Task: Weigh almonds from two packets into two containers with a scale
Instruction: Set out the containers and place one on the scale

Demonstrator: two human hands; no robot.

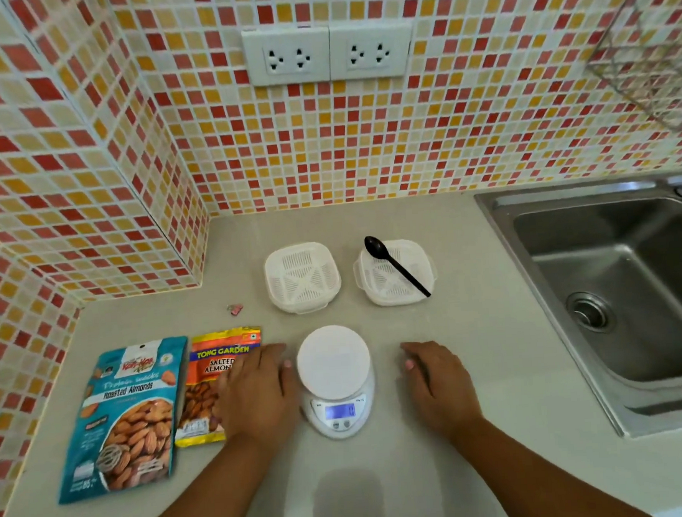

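A white kitchen scale (336, 378) with a round platform and a lit blue display stands on the counter, nothing on it. My left hand (256, 391) lies flat just left of the scale, partly over the orange salted almonds packet (214, 370). A larger blue roasted almonds packet (127, 419) lies further left. My right hand (439, 384) rests flat on the counter right of the scale, holding nothing. Behind the scale sit two white slotted containers, the left one (302, 277) and the right one (392, 273). A black spoon (395, 265) lies across the right container.
A steel sink (620, 289) fills the counter's right side. Tiled walls close off the back and left, with a tiled ledge jutting out at the left. A small pink scrap (234, 308) lies near the left container. Two wall sockets (329, 53) sit above.
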